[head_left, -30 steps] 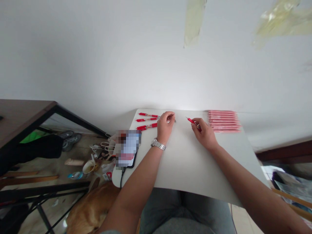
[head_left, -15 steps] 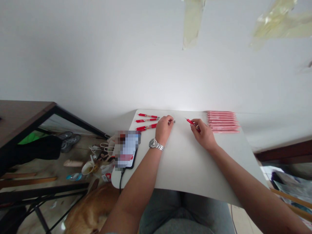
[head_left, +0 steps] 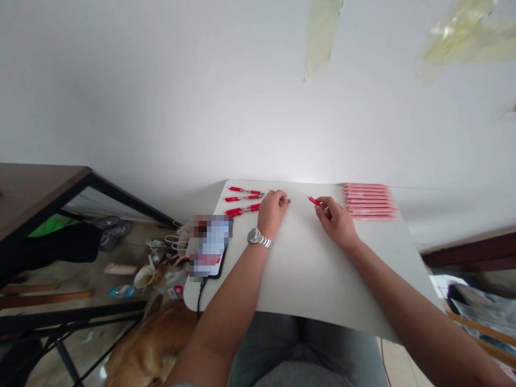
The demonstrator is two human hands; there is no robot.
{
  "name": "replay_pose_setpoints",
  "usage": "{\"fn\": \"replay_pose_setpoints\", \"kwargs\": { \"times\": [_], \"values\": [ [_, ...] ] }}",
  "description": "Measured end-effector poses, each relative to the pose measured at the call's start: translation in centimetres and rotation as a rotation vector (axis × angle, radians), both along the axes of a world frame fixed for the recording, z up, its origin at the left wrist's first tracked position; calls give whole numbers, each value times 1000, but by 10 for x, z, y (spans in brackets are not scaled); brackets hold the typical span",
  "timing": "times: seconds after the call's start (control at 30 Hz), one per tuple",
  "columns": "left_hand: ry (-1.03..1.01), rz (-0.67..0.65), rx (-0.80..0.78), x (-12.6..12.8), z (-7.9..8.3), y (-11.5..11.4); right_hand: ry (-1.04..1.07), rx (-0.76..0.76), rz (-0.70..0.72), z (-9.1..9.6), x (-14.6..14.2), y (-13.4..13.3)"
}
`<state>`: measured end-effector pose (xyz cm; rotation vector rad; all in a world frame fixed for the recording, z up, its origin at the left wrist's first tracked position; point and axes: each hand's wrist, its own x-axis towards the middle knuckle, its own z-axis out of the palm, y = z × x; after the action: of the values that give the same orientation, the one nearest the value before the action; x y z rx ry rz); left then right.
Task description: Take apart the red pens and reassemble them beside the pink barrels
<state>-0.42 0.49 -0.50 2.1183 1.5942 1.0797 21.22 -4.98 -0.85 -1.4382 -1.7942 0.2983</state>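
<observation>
My right hand (head_left: 337, 221) is closed round a red pen (head_left: 313, 201). The pen's thin point sticks out to the left, toward my other hand. Pinched in the fingers of my left hand (head_left: 272, 212) is a small grey piece (head_left: 289, 200), too small to make out well. Beside that hand, on its left, several red pens (head_left: 238, 199) lie in rows on the white table (head_left: 306, 269); the right ends of the lower ones are hidden behind the hand. A row of pink wrapped pens (head_left: 370, 202) lies just beyond my right hand.
A phone (head_left: 213, 250) with a black cable (head_left: 200, 295) rests at the table's left edge. The white wall (head_left: 258, 107) borders the table's far side. On the floor to the left, a brown dog (head_left: 155, 344) lies near a bowl (head_left: 145, 277) and a dark table frame (head_left: 133, 199).
Almost nothing differs. The view has shifted very slightly, and both hands keep their holds at about the same places.
</observation>
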Motion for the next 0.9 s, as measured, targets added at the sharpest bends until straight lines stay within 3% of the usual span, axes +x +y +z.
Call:
{"fn": "replay_pose_setpoints", "kwargs": {
  "times": [0.33,0.57,0.7,0.9],
  "values": [
    [-37,0,19,-1,-1,-1,-1,-14,9,-3,1,2],
    [-117,14,52,0,9,-4,-1,-8,16,-2,1,1],
    [-325,-108,24,6,8,-5,5,-12,18,-3,1,1],
    [-673,-351,-247,20,5,-10,35,-1,24,-4,2,1]
  ]
}}
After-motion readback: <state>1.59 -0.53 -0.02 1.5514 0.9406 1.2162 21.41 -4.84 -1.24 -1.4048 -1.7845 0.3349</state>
